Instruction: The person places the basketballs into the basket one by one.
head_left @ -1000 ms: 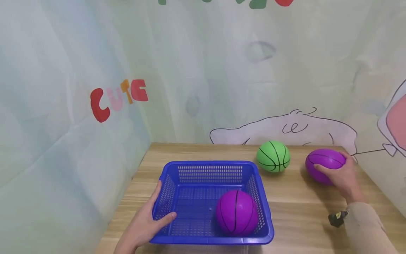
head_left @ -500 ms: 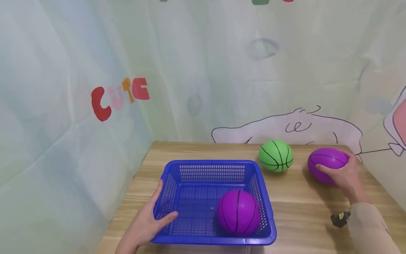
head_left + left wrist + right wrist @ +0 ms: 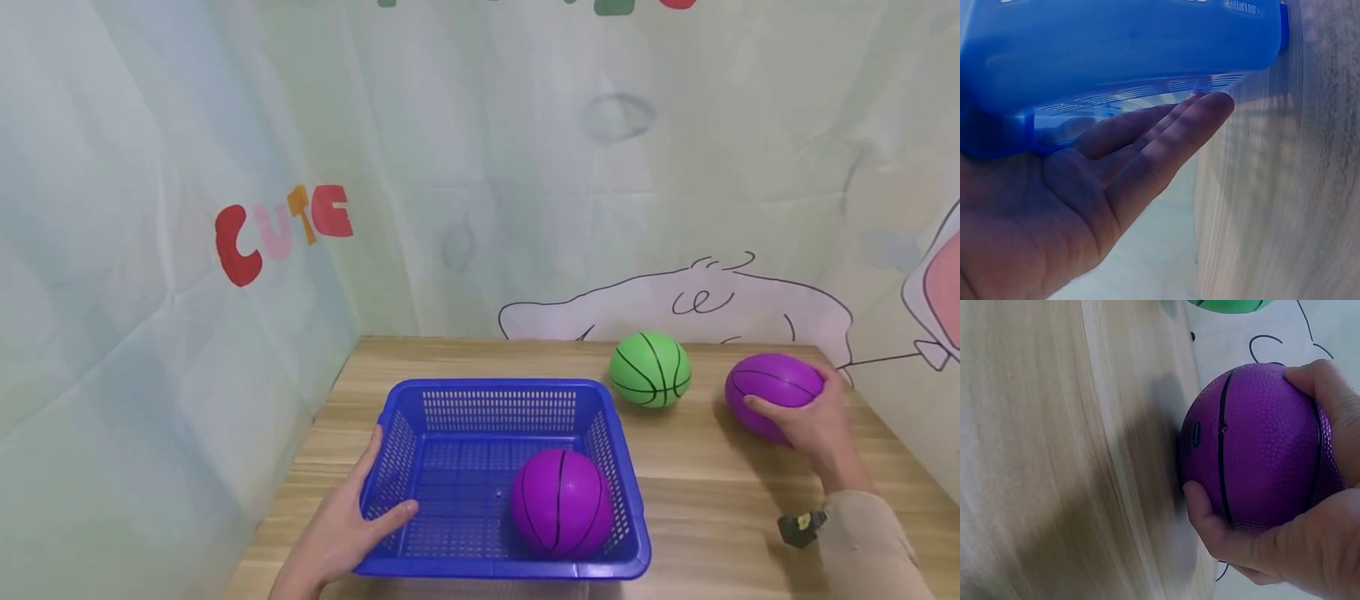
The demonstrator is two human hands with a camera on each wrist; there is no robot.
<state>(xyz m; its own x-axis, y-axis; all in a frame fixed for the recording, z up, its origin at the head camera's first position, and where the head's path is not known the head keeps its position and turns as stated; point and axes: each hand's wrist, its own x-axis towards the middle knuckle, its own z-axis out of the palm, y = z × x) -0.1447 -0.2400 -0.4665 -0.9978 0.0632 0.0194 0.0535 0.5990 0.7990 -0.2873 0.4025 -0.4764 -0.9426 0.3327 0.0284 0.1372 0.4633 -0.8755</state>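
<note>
Black-lined purple balls (image 3: 772, 385), blue basket (image 3: 502, 569)

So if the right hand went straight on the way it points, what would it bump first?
Holding the round purple ball, the right hand would probably meet the pale, printed, cloth-looking back wall first; depth is unclear. The round green ball sits left of that line.

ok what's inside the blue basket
The blue basket holds one purple ball toward its right end. The ball hides the floor beneath it; the left hand hides part of the left wall.
</note>
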